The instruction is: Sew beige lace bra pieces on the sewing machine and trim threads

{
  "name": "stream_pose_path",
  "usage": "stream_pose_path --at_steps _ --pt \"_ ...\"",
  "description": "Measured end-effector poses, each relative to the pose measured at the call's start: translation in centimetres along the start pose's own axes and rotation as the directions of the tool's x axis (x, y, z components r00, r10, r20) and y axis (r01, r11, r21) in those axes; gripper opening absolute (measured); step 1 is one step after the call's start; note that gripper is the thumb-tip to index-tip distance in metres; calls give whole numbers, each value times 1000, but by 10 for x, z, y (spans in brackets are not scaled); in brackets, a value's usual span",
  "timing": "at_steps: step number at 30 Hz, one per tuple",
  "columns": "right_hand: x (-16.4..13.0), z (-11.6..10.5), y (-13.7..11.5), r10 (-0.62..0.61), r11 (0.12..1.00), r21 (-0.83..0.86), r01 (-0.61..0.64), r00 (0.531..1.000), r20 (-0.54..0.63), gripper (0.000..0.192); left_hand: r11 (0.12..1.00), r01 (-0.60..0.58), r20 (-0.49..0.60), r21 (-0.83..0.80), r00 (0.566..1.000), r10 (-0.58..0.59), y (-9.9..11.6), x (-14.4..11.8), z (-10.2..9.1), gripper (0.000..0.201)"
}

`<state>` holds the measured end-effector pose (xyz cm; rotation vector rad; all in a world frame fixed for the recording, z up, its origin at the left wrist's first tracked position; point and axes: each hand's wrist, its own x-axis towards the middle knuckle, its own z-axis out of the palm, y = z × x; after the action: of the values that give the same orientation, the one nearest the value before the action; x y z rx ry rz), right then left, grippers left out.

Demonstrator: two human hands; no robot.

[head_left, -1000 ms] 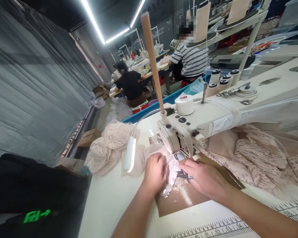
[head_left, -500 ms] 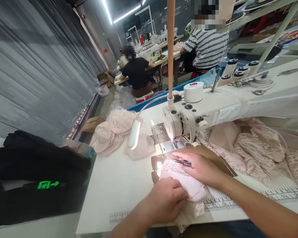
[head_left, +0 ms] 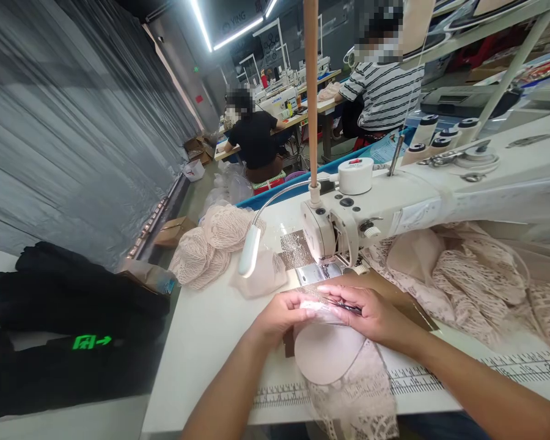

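Holding lace cup [head_left: 330,351]; wall sign [head_left: 233,13] reads "YING".

left hand [head_left: 279,315] + right hand [head_left: 371,315] | pinch lace cup [head_left: 330,354] (edge) | sewing machine [head_left: 394,201] behind

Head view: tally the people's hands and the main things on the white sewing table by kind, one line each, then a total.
Person's own bare hands: 2, left hand and right hand, both on the pale pink lace bra cup piece
Small dark thread snips in the right hand: 1
White industrial sewing machine: 1
White gooseneck lamp: 1
Total: 6
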<state>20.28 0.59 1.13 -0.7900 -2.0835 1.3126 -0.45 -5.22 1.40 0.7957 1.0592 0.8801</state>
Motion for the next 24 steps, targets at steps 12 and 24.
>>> stream_pose_path --at_steps 12,24 --pt "5 -15 12 73 987 -150 -60 994 86 39 974 -181 -119 139 973 198 -20 7 6 32" --pt "5 -3 -10 73 997 -19 -71 990 124 32 961 -174 -36 217 982 186 -17 10 8 38"
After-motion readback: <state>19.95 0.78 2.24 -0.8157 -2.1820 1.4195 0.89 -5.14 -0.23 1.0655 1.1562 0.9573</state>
